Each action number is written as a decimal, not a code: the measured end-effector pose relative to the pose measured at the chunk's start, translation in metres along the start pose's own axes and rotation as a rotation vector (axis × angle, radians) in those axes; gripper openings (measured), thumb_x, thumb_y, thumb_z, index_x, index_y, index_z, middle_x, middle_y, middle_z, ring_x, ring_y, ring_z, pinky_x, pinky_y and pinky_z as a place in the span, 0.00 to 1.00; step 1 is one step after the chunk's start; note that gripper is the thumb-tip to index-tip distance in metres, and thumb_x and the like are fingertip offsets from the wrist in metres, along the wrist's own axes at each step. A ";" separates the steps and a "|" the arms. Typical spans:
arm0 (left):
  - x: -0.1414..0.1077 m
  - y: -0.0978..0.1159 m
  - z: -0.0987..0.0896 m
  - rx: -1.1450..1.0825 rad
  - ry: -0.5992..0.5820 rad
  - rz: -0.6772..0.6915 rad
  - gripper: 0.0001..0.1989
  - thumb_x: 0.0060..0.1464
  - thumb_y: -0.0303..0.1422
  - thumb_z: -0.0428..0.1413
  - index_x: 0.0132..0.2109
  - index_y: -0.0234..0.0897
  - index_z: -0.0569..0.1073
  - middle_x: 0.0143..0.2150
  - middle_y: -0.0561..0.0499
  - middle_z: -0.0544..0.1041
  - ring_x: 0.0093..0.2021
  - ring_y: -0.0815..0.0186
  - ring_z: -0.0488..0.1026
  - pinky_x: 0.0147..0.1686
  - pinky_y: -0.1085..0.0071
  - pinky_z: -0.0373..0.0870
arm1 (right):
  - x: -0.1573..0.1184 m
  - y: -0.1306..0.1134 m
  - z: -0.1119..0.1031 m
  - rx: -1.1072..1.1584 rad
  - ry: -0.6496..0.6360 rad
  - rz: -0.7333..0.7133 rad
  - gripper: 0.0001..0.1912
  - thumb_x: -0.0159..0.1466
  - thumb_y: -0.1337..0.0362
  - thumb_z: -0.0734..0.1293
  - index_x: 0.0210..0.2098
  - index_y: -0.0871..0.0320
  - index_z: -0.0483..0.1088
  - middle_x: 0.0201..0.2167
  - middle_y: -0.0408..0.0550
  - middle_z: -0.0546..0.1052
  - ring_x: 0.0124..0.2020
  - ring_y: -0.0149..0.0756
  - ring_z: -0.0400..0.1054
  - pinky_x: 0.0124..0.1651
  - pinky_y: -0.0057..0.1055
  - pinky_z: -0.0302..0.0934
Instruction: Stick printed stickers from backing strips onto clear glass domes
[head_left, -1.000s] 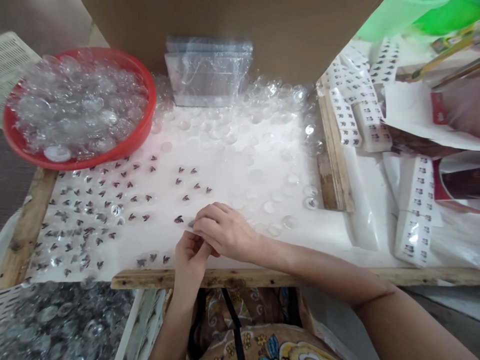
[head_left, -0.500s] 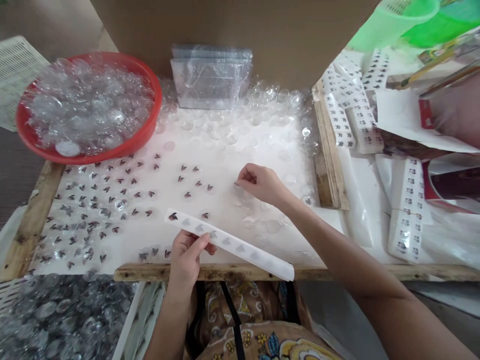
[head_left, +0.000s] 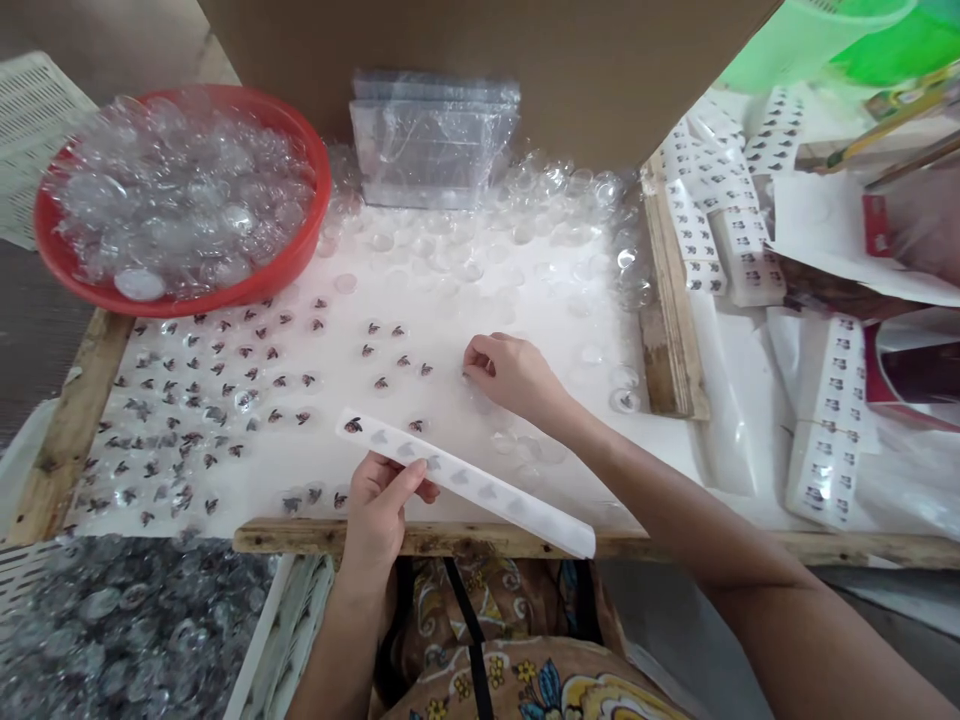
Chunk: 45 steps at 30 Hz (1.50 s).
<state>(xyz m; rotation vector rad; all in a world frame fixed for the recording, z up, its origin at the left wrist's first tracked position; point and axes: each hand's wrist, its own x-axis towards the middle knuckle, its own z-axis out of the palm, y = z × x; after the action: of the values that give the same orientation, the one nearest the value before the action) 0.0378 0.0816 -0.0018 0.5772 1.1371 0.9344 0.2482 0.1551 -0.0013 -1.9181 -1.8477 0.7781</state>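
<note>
A long white sticker strip (head_left: 517,503), with one dark motif showing at its left end, is pinched between the thumb and fingers of my left hand (head_left: 386,500) near the table's front edge. My right hand (head_left: 510,375) is closed in a pinch, low over the middle of the white table top (head_left: 450,480); whatever lies between its fingertips is too small to make out. Clear round discs (head_left: 544,450) lie under and around my right hand. To the left, several clear discs with small dark-red motifs (head_left: 381,383) are spread over the white surface.
A red basin (head_left: 319,235) heaped with clear pieces stands at the back left. Clear plastic boxes (head_left: 427,150) lean against a cardboard panel (head_left: 585,70). Wooden strips (head_left: 667,350) border the surface. Sticker sheets (head_left: 825,430) lie at right; a bin of clear pieces (head_left: 135,630) is below left.
The whole view has shifted slightly. My right hand has moved a little to the left relative to the table, still pinched. My left hand keeps its hold on the strip.
</note>
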 end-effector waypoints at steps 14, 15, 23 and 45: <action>-0.005 -0.005 0.001 0.191 -0.073 -0.014 0.10 0.46 0.36 0.65 0.29 0.35 0.73 0.21 0.53 0.76 0.22 0.68 0.72 0.26 0.72 0.68 | -0.019 -0.083 0.014 0.340 -0.177 -0.239 0.07 0.62 0.64 0.69 0.40 0.58 0.70 0.36 0.45 0.77 0.33 0.30 0.70 0.34 0.25 0.60; -0.005 -0.005 0.002 0.204 -0.079 -0.019 0.11 0.45 0.35 0.65 0.27 0.35 0.72 0.20 0.52 0.75 0.22 0.67 0.72 0.26 0.72 0.68 | -0.022 -0.089 0.021 0.323 -0.175 -0.265 0.04 0.62 0.66 0.69 0.37 0.58 0.70 0.35 0.45 0.77 0.32 0.29 0.69 0.35 0.25 0.60; -0.002 -0.006 -0.001 0.212 -0.151 0.024 0.08 0.42 0.31 0.62 0.22 0.35 0.71 0.17 0.52 0.73 0.20 0.67 0.70 0.23 0.72 0.62 | -0.039 -0.077 0.050 -0.081 0.007 -0.522 0.08 0.67 0.71 0.59 0.40 0.60 0.70 0.33 0.48 0.77 0.31 0.33 0.67 0.34 0.30 0.57; -0.003 -0.010 -0.004 0.165 -0.130 0.024 0.12 0.48 0.39 0.64 0.28 0.34 0.75 0.21 0.52 0.75 0.22 0.68 0.71 0.25 0.72 0.68 | -0.034 -0.079 0.015 0.504 0.117 -0.371 0.04 0.66 0.67 0.62 0.33 0.55 0.67 0.40 0.47 0.77 0.41 0.34 0.72 0.41 0.31 0.65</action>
<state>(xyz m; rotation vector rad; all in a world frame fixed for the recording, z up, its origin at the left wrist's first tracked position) 0.0367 0.0738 -0.0092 0.7759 1.0980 0.8157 0.1767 0.1262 0.0398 -1.2403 -1.6642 0.8776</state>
